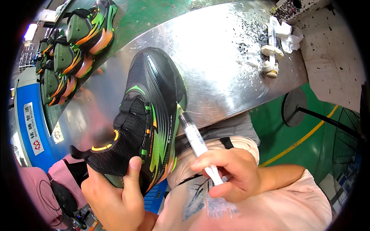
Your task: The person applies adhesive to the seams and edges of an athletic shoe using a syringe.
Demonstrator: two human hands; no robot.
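A black sneaker (156,88) with green and orange accents is held by the heel in my left hand (119,196), its thumb pressed on the collar side. The toe points away over the metal table. My right hand (231,173) grips a white, clear-barrelled syringe (195,139) with a dark front end. Its thin tip touches, or nearly touches, the side of the shoe where the upper meets the sole near the forefoot. Whether anything flows from the tip is too small to tell.
A shiny metal table (216,46) lies under the shoe. Several similar sneakers (92,27) stand on a green surface at far left. Another syringe (272,46) with crumpled white tissue (291,37) lies at the right. A black round disc on a rod (295,107) stands beyond the table edge.
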